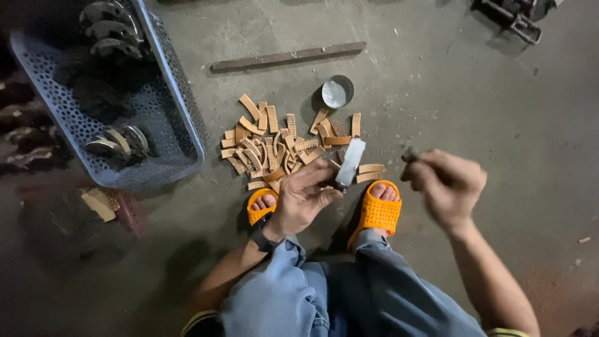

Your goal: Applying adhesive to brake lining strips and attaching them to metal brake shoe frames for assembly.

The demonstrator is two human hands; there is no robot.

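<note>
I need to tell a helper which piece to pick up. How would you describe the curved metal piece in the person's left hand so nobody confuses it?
Start at the orange sandals on the concrete floor, then look just above them at the pile of tan strips. At its right edge the left hand holds a curved metal piece. It is pale grey and shiny, unlike the tan ribbed strips.

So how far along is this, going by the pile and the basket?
Done: a pile of tan strips lies on the floor. In hand: the left hand holds a grey curved piece; the right hand grips a small dark tool, blurred. Left: similar curved pieces sit in the basket.
</note>
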